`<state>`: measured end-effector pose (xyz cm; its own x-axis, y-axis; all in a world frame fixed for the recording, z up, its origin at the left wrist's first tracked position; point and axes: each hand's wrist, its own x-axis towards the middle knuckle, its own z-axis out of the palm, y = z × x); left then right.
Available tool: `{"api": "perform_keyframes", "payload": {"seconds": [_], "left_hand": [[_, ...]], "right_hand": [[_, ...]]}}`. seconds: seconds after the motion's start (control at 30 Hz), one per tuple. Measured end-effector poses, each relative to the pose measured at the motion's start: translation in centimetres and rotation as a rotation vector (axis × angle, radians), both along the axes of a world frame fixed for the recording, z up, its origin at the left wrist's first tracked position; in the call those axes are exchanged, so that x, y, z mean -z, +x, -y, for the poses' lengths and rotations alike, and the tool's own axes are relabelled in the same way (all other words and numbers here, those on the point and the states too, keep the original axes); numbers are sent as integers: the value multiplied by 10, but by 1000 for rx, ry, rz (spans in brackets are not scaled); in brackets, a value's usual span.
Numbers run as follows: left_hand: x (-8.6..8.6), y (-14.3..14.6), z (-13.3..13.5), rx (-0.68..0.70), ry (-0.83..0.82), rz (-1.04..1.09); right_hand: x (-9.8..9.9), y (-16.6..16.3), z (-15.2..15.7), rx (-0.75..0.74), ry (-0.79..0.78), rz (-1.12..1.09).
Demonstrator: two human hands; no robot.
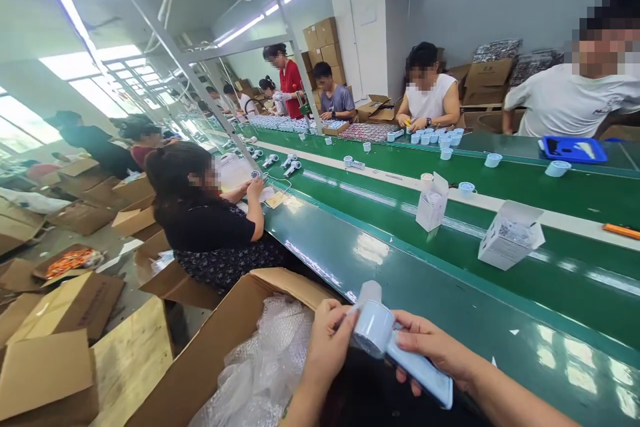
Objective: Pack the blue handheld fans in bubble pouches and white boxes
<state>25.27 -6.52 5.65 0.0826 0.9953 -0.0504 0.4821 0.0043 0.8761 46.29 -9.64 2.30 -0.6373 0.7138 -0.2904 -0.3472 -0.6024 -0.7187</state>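
I hold a pale blue handheld device [385, 340] with a round head and a long flat handle, low in the view over the table's near edge. My left hand [327, 340] is closed around its round head end. My right hand [433, 350] grips the handle from the right, fingers wrapped over it. Below my left hand an open cardboard box [210, 353] holds crumpled bubble wrap [270, 360].
A long green conveyor table [450, 280] runs away to the left; two small white cartons [510, 233] [433, 203] stand on it. Several seated people work along both sides, one close at my left [205, 213]. Pale blue cups [440, 139] and a blue tray [575, 149] lie opposite. Flattened cardboard boxes [65, 307] cover the floor.
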Motion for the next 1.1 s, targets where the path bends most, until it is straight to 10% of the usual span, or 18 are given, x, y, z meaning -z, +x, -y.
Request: {"api": "perform_keyframes", "payload": {"seconds": [0.17,0.43,0.77,1.1], "left_hand": [[7,9,0,-65,4,39],[6,34,-10,34,-10,23],[0,38,-15,297,-246,216],[-6,47,-4,509,601,-228]], "right_hand": [[4,4,15,41,94,293],[-1,19,34,-7,-40,-110],[7,13,30,-11,1,-77],[4,14,23,306,-32,202]]}}
